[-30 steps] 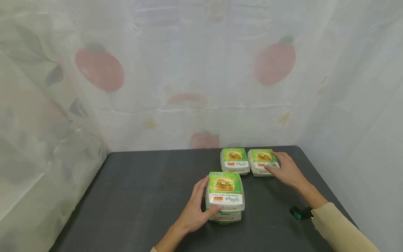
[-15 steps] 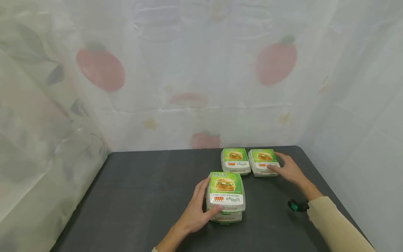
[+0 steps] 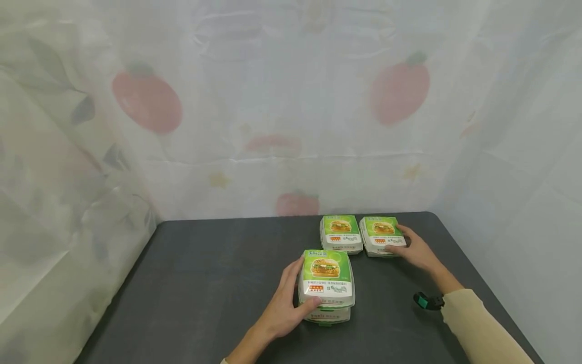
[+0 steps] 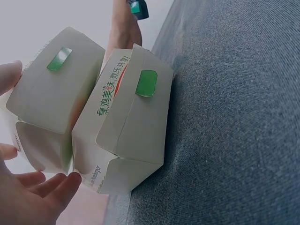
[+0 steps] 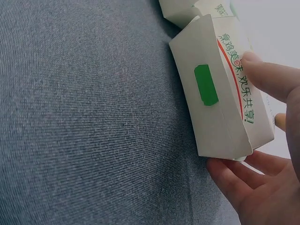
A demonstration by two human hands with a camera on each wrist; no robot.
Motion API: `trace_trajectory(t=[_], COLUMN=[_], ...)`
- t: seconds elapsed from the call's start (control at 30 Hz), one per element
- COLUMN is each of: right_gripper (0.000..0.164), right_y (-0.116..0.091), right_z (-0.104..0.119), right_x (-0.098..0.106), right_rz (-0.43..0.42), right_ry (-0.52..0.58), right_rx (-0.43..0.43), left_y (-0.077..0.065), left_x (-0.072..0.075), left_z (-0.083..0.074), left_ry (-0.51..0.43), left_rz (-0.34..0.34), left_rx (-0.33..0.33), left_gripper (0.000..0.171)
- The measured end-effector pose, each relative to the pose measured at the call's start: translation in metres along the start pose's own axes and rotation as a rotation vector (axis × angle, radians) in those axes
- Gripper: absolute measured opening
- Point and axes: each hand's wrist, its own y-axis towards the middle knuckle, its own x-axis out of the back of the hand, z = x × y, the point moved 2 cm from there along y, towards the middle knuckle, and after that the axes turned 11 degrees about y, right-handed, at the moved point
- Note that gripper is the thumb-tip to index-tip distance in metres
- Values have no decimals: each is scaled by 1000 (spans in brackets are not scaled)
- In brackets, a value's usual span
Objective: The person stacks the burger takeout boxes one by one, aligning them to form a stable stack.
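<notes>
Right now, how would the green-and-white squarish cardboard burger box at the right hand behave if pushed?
The box probably slides rather than rolls: its sides look flat. Low and wide, it seems unlikely to tip. Thin folded walls suggest squeezing might dent it.

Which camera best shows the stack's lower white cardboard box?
Left wrist: the lower box appears close, its front and green tab visible. The head view shows only a strip below the green-topped upper box; the right wrist view lacks it.
</notes>
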Motion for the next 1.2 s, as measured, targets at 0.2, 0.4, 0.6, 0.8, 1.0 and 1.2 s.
trace_trajectory(t=[0.2,0.4,0.6,0.8,1.0,1.2], right_gripper=[99,95,96,104,104,101], right_y=[-3,-6,-7,-5,-3,-6], right_z=[1,0,0,-3,-5,-4], right_x=[0,-2,-3,-6,-8,-8], right_rz=[-33,-50,-44,-24,-51,-66], right_ry=[19,71,82,80,63,64], right_rx=[-9,-16,-9,2,8,-15], left_y=[0,0,0,-1,0,-1], left_x=[-1,-2,-2,-2,-2,-1], left_z=[1,3,2,3,3,1], left_ry=[8,11,4,5,4,2], left_rz=[-9,-14,-6,-4,-5,2], left_rx=[-27,-25,-2,7,1,6], left_gripper=[90,91,91,91,91,90])
